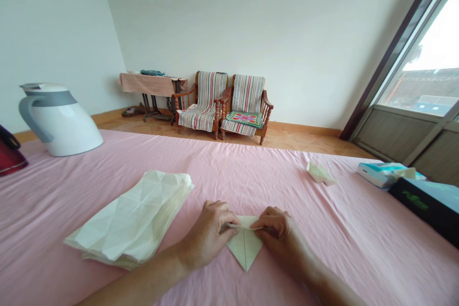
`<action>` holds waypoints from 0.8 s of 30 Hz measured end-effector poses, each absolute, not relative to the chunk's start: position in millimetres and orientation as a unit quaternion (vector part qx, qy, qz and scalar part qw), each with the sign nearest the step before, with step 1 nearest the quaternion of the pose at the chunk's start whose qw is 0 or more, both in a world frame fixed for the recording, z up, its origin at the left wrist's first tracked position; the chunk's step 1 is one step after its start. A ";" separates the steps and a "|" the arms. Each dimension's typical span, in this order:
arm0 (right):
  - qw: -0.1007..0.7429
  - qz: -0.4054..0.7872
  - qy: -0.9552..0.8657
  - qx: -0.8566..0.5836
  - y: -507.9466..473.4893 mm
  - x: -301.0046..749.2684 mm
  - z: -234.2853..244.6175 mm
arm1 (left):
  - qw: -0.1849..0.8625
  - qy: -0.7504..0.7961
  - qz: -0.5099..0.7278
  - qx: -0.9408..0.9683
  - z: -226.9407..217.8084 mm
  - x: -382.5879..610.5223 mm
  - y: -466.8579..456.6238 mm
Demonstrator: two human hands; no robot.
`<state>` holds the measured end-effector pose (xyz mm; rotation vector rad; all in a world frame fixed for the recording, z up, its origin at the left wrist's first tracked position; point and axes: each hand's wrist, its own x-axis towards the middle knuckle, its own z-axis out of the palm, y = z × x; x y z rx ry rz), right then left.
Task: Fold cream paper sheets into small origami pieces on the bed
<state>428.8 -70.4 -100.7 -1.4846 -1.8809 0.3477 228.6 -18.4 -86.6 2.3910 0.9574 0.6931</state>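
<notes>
Between my hands, near the front of the pink cloth, lies a pale folded piece of paper (245, 248) with its point toward me and a crease down its middle. My left hand (211, 229) pinches the left end of a raised fold between thumb and fingers. At the other end of that fold, the fingers of my right hand (278, 232) are closed on the paper too. To the left of my left hand rests a thick stack of creased pale paper sheets (132, 217). A small folded paper shape (320, 173) lies farther off on the right.
A white and grey jug (73, 122) stands at the far left beside a red object (10, 150). On the right are a tissue box (383, 173) and a black box (423, 203). Beyond the pink tablecloth (229, 167) stand two wooden armchairs (204, 100) and a small covered table (150, 85).
</notes>
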 end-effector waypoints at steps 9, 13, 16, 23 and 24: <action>0.301 0.117 -0.777 -0.541 -78.9 432.3 -93.1 | 0.186 0.272 0.220 0.918 -77.0 224.6 -17.8; 0.264 0.106 -0.789 -0.545 -85.4 431.1 -86.4 | 0.120 0.231 0.183 0.948 -73.6 221.7 -16.9; 0.246 0.097 -0.795 -0.546 -87.9 430.5 -84.5 | 0.069 0.205 0.164 0.962 -73.0 219.6 -17.5; 0.204 0.065 -0.805 -0.554 -92.8 432.9 -82.9 | -0.007 0.165 0.131 0.977 -69.8 218.3 -20.5; 0.196 0.054 -0.807 -0.554 -94.1 434.5 -83.2 | -0.011 0.164 0.131 0.978 -69.8 218.3 -20.8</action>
